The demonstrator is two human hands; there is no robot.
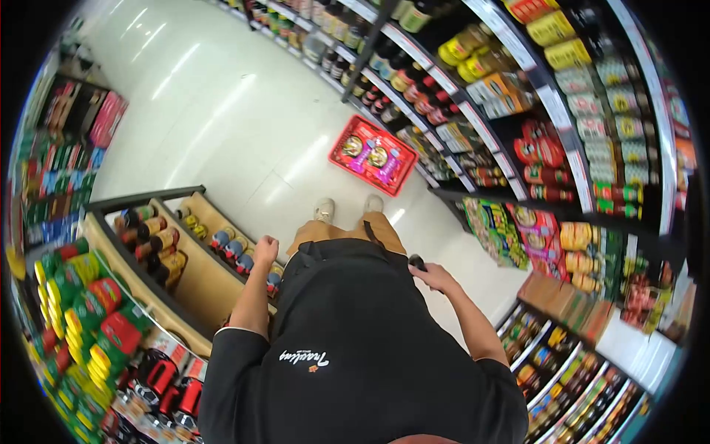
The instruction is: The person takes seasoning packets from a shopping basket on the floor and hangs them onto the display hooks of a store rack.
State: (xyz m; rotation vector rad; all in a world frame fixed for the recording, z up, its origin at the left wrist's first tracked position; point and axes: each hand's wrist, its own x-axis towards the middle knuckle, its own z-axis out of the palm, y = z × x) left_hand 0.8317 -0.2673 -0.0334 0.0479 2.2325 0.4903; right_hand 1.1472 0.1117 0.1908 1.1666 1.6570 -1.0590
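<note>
My left hand (266, 250) hangs beside the wooden shelf unit at hip height, its fingers curled closed with nothing visible in them. On the other side of my body, my right hand (435, 277) is wrapped round a small dark object (417, 263), too small to identify. A red basket (406, 176) stands on the floor ahead of my shoes, near the foot of the tall shelves. Inside it lie red and pink packages (376, 155) with pictures of bowls on them. Both hands are apart from the basket.
Tall shelves (551, 96) with jars, bottles and packs line the front right. Beside my left arm is a low wooden shelf unit (194, 285) holding bottles. Green and red packages (103, 296) are stacked at the far left. More shelves with jars (569, 370) stand at the lower right.
</note>
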